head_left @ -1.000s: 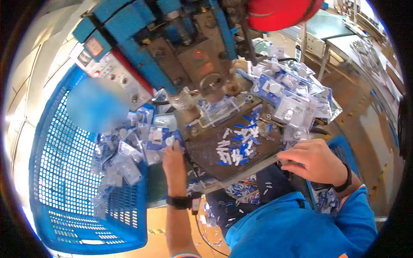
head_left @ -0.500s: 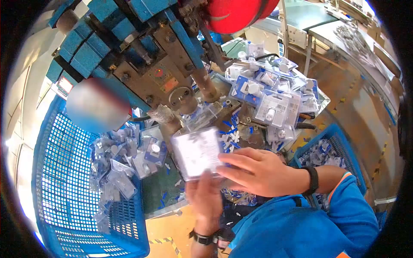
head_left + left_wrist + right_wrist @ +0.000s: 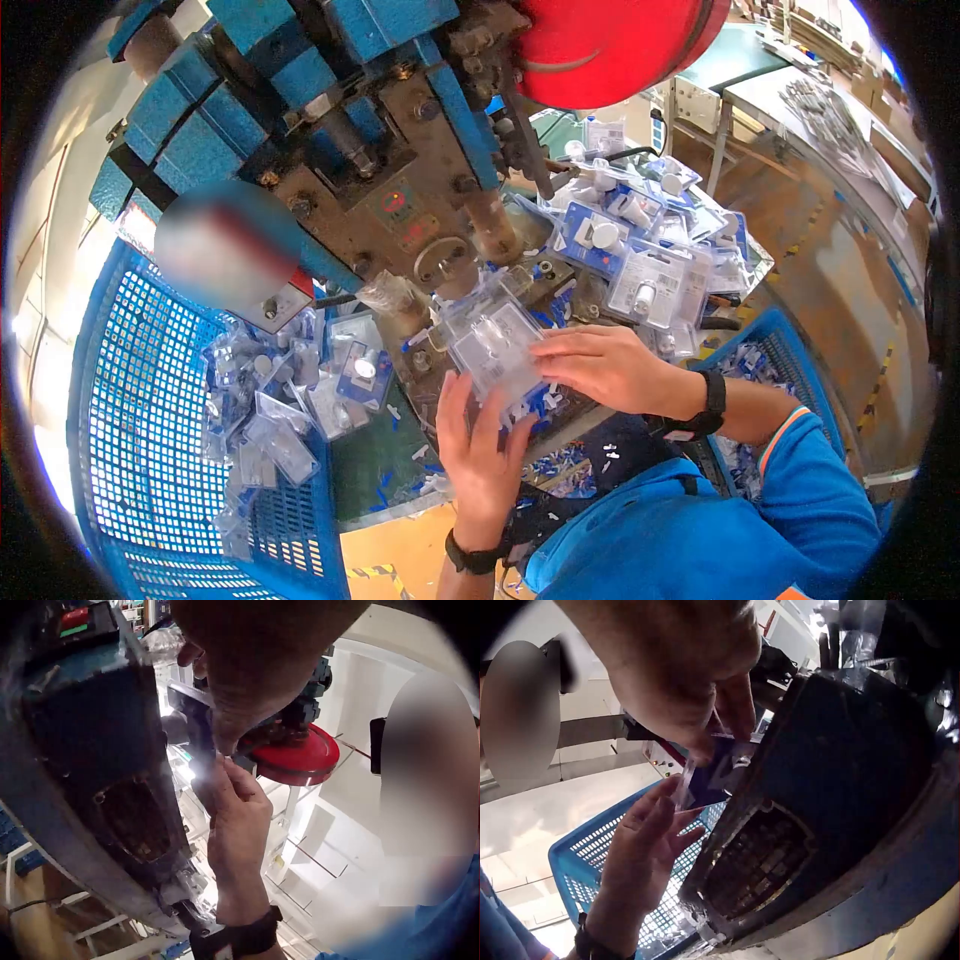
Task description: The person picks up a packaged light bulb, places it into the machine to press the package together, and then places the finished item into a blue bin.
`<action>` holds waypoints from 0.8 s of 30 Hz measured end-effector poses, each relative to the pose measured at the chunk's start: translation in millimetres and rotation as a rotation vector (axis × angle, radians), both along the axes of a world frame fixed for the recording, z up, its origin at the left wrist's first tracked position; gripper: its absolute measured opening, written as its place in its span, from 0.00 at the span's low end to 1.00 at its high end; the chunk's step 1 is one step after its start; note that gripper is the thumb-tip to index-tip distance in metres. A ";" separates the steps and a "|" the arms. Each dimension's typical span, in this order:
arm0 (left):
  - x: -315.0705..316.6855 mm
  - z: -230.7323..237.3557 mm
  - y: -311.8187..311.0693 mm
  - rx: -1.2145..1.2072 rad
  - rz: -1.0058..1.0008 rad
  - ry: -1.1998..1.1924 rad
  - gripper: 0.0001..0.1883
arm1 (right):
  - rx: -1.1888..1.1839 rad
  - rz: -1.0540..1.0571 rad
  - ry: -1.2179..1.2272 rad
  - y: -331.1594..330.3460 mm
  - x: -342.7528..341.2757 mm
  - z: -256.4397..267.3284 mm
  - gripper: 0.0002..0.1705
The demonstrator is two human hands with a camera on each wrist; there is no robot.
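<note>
A clear plastic blister pack with a small white item in it lies under the head of a blue press, tilted over the worktable. My right hand pinches its right edge, the thumb hidden below the fingers in the head view. At the lower left edge my left hand touches the pack with extended, spread fingers. In the right wrist view the pack stands between both hands, its blue card showing. Around it on the table lie scattered blue and white plastic bits.
A blue perforated basket on the left holds a heap of packs. More blister packs are piled to the right of the press. A second blue basket stands low at the right. A red wheel projects at the top.
My left hand has brought the pack from the left pile to the table's middle, and my right hand has come to it. Since the middle frame the pack has shifted toward the press and the left fingers have extended.
</note>
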State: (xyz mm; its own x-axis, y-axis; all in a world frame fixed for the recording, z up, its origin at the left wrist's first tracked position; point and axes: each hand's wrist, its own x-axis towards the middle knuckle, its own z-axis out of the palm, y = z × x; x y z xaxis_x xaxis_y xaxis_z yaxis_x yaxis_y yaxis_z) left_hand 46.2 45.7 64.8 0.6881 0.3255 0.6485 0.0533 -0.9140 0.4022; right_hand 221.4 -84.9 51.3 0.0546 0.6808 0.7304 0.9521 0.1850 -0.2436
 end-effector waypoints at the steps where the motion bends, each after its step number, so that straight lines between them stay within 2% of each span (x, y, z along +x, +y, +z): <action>1: 5.4 -1.8 6.6 0.067 -0.007 0.009 0.23 | 0.005 -0.005 0.014 2.9 1.0 -1.7 0.14; 2: 8.6 -2.7 11.1 0.134 -0.015 0.020 0.21 | 0.010 -0.010 0.029 4.5 1.4 -3.3 0.13; 6: 1.1 -6.8 19.8 0.143 -0.109 0.028 0.10 | 0.023 0.014 0.045 -5.8 -4.0 10.0 0.20; 8: -11.8 -10.4 11.1 -0.295 -0.180 -0.102 0.09 | 0.012 0.058 0.106 -19.8 -16.1 31.9 0.25; 9: -15.7 -10.1 5.5 -0.515 -0.215 -0.165 0.09 | -0.031 0.007 0.086 -26.4 -15.7 43.6 0.31; 12: -16.2 -5.8 -12.2 -1.528 -0.586 -0.597 0.12 | -0.048 -0.074 0.652 -33.1 -15.2 53.0 0.30; 13: -14.0 -12.5 -16.6 -1.579 -0.549 -0.595 0.22 | -0.048 0.045 0.704 -29.0 -14.0 35.8 0.26; 16: 2.6 -23.0 -24.7 -1.632 -0.607 -0.535 0.22 | -0.021 0.284 0.698 -19.9 -27.6 13.1 0.21; 17: 5.8 -23.4 -27.4 -1.681 -0.668 -0.489 0.24 | -0.040 0.270 0.790 -25.5 -32.2 14.8 0.16; 20: 6.4 -16.1 -19.6 -1.594 -0.449 -0.201 0.27 | 0.073 0.085 0.484 -29.5 -24.8 23.9 0.13; 21: 6.0 -13.9 -10.8 -1.446 -0.509 -0.205 0.24 | 0.115 -0.003 0.243 -28.2 -18.3 34.6 0.13; 22: 4.9 -10.8 -13.6 -1.195 -0.306 -0.323 0.25 | 0.125 -0.080 0.118 -25.0 -13.9 37.5 0.14; 24: 0.0 -3.1 -7.8 -0.630 -0.115 -0.337 0.27 | 0.143 -0.240 -0.129 -19.0 -9.8 38.7 0.17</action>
State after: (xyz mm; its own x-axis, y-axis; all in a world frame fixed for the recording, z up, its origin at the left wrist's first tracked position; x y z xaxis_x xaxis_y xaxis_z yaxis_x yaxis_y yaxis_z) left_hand 46.3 37.9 61.6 0.5362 0.6451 0.5444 -0.2487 -0.4956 0.8322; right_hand 211.6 -103.9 89.9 0.1018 0.5497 0.8292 0.9941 -0.0254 -0.1052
